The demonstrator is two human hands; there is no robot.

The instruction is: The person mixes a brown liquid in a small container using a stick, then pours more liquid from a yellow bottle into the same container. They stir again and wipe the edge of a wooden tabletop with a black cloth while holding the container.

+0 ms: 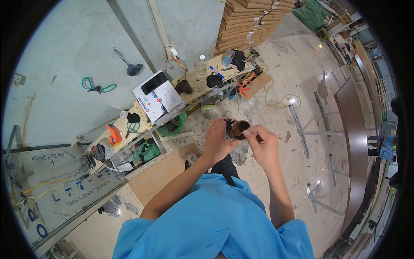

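Observation:
My left hand is wrapped round a small open container with a dark brown inside, held out in front of my body. Its mouth faces up toward me. At the right side of the rim is my right hand, fingers bent and pinched together. Whatever sits between those fingertips, if anything, is too small to make out.
To the left, a long narrow bench carries a white box, a phone, a clear bottle and an orange tape roll. A brown panel and metal frames stand to the right.

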